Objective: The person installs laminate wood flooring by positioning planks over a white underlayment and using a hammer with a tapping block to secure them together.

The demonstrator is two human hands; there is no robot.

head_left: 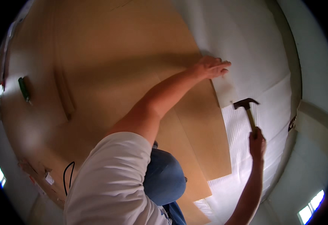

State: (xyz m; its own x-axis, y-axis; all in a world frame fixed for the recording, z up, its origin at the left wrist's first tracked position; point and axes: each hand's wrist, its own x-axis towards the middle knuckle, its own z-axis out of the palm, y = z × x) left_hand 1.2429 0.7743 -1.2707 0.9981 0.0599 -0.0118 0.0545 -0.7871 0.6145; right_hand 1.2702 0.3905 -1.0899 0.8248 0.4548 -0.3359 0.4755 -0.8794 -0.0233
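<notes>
My right hand is wrapped round the handle of a claw hammer. Its dark head is just beside the near end of a pale, flat strip that lies along the edge of the wood-look floor planks. At the strip's far end, my left hand rests over the plank edge with its fingers stretched out. The palm side of that hand is hidden, so I cannot tell how firmly it presses on the strip or plank.
White foam underlay covers the floor from the planks toward the wall on the right. A green-handled tool lies on the planks at left, near a long narrow strip. My knee is bent below.
</notes>
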